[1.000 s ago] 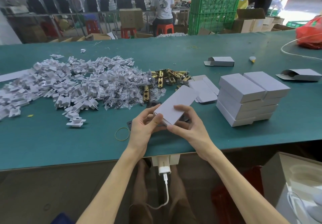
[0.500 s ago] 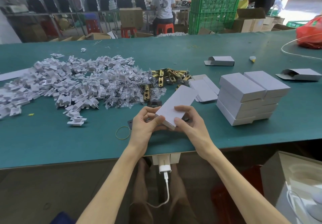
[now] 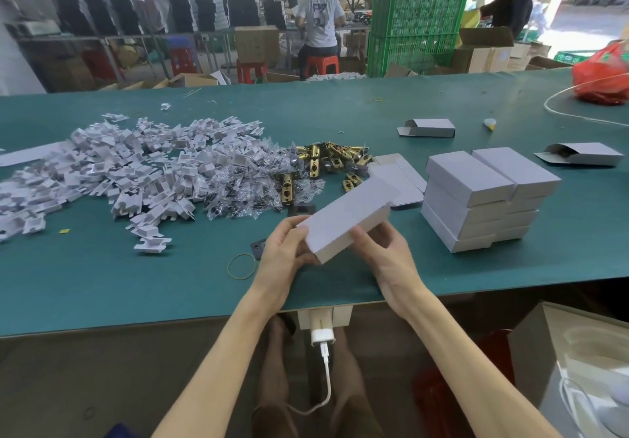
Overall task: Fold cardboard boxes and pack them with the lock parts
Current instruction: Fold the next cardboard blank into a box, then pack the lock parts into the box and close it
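Still | left hand (image 3: 282,253), right hand (image 3: 388,253): grip clamped on box (image 3: 343,219) | box perhaps raised slightly

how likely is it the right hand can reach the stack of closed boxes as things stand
Probably yes, but not empty: the right hand grips the white box together with the left hand. The stack of closed boxes stands close on its right on the table, and nothing lies between them.

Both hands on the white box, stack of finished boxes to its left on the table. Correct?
Not quite. The head view shows the stack of finished boxes to the right of the white box, not to its left. The left hand and right hand both hold the box.
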A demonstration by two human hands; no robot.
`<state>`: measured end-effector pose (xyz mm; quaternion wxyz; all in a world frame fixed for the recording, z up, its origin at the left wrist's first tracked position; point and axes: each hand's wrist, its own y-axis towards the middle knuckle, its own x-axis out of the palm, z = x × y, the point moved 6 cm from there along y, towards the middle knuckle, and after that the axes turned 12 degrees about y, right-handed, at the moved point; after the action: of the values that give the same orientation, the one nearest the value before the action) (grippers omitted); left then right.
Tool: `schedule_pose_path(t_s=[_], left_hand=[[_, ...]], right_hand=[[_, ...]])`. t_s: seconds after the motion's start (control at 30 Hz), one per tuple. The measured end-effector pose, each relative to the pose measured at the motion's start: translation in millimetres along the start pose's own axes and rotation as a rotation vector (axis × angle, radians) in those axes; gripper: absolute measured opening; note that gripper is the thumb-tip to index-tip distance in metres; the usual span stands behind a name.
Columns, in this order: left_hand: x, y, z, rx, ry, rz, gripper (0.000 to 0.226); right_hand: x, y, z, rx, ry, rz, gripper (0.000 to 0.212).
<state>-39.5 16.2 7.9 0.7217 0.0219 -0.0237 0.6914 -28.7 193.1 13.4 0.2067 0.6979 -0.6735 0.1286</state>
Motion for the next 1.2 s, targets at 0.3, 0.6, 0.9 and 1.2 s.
schedule_pose_path(t_s=[0.3,0.6,0.9,1.2], left_hand=[[6,-3,4,0.116,0.348,-0.029,0.030],[19,-4,1,0.217,0.491,-0.258,0.087],[7,-2,-3,0.195,0.363,-0.114,0.031],[-7,-1,-3,0.172,0.227,0.103,0.047]], right_hand=[[4,1,-1,0.045,-0.014,-0.040,0.081],[9,-1,-6,-0.043,-0.172,-0.106,0.096],[19,-5,-2,-0.082,-0.374,-0.192,0.052],[9,-1,0,-0.087,-0.387,-0.069,0.021]])
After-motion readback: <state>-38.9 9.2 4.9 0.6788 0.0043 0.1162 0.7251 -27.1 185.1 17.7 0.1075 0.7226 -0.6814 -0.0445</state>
